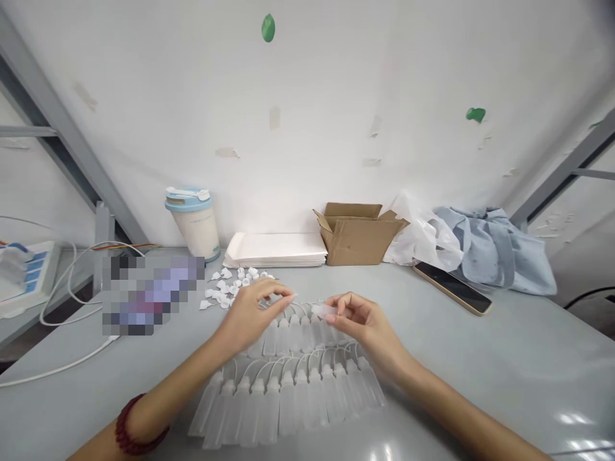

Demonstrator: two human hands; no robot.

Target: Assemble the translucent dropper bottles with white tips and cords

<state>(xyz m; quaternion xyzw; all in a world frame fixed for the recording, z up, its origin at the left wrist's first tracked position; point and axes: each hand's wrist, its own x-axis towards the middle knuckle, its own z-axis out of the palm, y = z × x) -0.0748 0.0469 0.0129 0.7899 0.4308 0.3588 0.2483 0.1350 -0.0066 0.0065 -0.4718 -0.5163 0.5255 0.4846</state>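
My right hand [358,317] pinches a small translucent plastic squeeze bottle [321,310] between thumb and fingers, tilted sideways above the others. Just to its left, my left hand [257,312] has thumb and forefinger closed together. A tiny pale bit shows at those fingertips, too small to name. Below both hands lie two rows of similar bottles, a back row [295,334] and a front row [288,406], with thin bent tubes at their tops. Small white caps [221,297] lie scattered beyond my left hand.
Along the wall stand a lidded cup [196,227], a stack of white envelopes [276,250], an open cardboard box [362,240], a white plastic bag [418,234] and a blue cloth bag [504,253]. A phone [454,288] lies at right. White cable [62,371] crosses the left side.
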